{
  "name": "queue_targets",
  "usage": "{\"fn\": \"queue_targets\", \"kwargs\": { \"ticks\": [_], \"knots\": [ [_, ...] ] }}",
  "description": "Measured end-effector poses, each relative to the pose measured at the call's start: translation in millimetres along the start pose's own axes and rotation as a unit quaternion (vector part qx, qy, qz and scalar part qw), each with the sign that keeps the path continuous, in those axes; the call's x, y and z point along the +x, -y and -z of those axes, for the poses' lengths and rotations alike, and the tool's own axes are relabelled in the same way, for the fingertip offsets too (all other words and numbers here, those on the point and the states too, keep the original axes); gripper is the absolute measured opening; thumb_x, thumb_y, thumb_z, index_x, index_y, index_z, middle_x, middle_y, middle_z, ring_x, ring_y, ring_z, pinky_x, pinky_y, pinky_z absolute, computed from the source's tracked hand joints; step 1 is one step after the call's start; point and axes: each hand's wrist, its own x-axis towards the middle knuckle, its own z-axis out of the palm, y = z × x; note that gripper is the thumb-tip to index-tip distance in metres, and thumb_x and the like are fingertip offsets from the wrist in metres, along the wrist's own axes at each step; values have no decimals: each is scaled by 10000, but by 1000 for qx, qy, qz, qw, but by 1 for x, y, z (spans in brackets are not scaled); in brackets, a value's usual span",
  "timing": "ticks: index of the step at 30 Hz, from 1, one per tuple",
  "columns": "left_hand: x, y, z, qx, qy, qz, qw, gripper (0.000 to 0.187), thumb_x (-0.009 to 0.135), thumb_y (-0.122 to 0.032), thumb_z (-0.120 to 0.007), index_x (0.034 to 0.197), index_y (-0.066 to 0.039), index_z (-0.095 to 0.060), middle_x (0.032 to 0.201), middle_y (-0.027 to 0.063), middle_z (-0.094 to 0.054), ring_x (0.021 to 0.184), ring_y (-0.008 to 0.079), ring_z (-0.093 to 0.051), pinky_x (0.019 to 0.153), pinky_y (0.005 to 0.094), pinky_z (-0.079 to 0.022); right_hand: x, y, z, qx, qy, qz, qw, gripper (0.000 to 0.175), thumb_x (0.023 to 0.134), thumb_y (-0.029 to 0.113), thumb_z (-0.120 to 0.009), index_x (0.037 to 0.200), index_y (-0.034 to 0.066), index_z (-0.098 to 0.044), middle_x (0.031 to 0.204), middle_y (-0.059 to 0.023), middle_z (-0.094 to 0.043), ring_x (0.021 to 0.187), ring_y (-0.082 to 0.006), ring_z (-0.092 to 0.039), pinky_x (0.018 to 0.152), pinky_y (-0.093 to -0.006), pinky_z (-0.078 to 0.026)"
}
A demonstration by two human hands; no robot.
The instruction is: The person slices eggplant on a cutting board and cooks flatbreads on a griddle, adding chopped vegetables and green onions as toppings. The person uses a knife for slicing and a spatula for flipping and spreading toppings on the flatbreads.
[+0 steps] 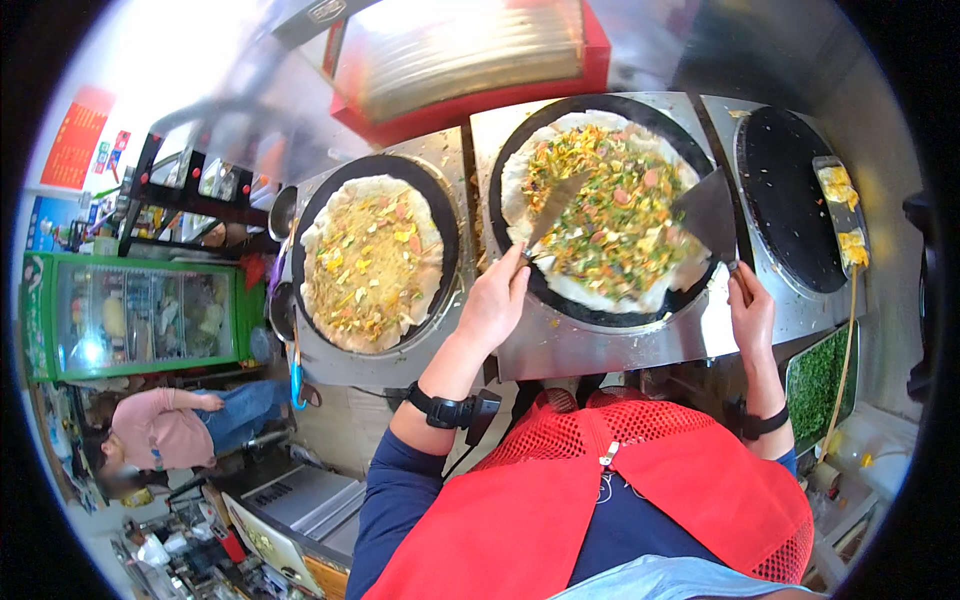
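Note:
My left hand (pixel 491 298) grips the handle of a metal scraper (pixel 559 206), whose blade lies over the left part of a large filled crepe (pixel 622 202). In my right hand (pixel 751 309) is a wider metal scraper (pixel 707 214), its blade at the crepe's right edge. The crepe sits on the middle round black griddle (pixel 517 279) and carries chopped vegetables, egg bits and pink sausage slices. On the left griddle (pixel 448 225) lies another crepe (pixel 373 262) with a thinner, yellowish topping. Parts of the middle crepe are hidden behind the blades.
At right is a dark griddle (pixel 787 202) with a tray of yellow food (pixel 838 187) on its edge. Chopped greens (pixel 821 382) fill a container below. A long stick (pixel 841 375) leans there. Pans (pixel 283 311) hang left, near a green fridge (pixel 150 315) and another person (pixel 169 427).

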Motion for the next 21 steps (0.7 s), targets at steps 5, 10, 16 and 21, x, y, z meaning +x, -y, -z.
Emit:
{"fn": "queue_targets", "kwargs": {
  "ticks": [5,10,16,21],
  "knots": [
    [-45,-6,6,-67,64,52,994,405,946,-205,-491,1314,-38,-468,1216,253,-559,1139,347,-558,924,348,-445,67,22,-35,-72,-2,76,995,328,906,103,-575,1191,-59,-572,1009,-156,-686,928,-157,-650,793,-265,-493],
    [-63,-4,-11,-229,58,151,960,420,971,-166,-452,1367,-34,-407,888,77,-572,700,129,-525,637,254,-445,80,50,-95,38,35,120,991,332,900,115,-581,1187,-51,-578,917,-115,-691,735,-109,-605,684,-252,-486],
    [-53,27,-1,-292,-28,166,941,414,973,-167,-464,1374,-75,-417,758,0,-512,631,73,-480,567,218,-422,26,36,-71,102,125,71,984,344,921,122,-556,1240,-5,-562,690,22,-548,554,-21,-439,478,-173,-331],
    [-19,46,4,-164,-73,138,974,423,952,-203,-489,1342,-49,-437,848,145,-613,769,215,-597,737,318,-473,-4,43,-64,125,126,39,983,345,910,97,-567,1241,2,-566,752,3,-597,625,-36,-499,543,-180,-409]
  ]
}}
